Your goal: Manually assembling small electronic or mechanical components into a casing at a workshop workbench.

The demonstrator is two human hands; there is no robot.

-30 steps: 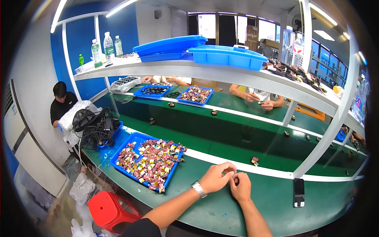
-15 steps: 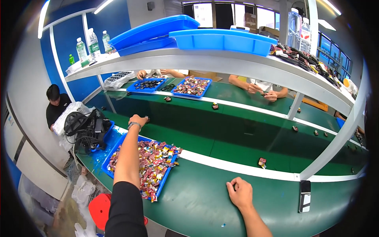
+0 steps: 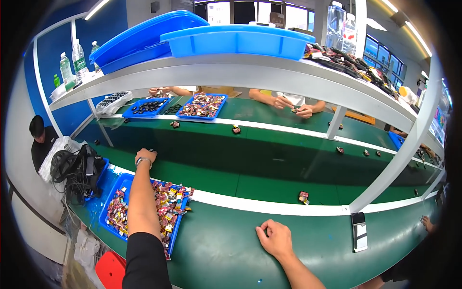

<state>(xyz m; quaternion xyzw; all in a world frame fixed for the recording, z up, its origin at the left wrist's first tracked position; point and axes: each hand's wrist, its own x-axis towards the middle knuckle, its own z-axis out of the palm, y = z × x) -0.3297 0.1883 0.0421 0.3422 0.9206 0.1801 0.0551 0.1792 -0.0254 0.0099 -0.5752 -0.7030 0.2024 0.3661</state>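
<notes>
My left hand reaches out over the dark green conveyor belt, past the near white rail. Its fingers are closed at a small dark thing that I cannot make out. Under my left forearm is a blue tray, heaped with small maroon, yellow and white packets. Some packets spill past its right side. My right hand rests on the green bench top, fingers loosely curled, with nothing seen in them. Beyond it, one packet with a dark part lies on the belt.
A phone lies at right by a white post. Overhead, a shelf bears blue trays and bottles. Bundled black cables sit at left. Across the belt, other people's hands work near trays. Another hand shows far right.
The view has turned to the right, so most things sit further left. Both my hands keep nearly the same places. Another person's hand has come into view at the far right edge.
</notes>
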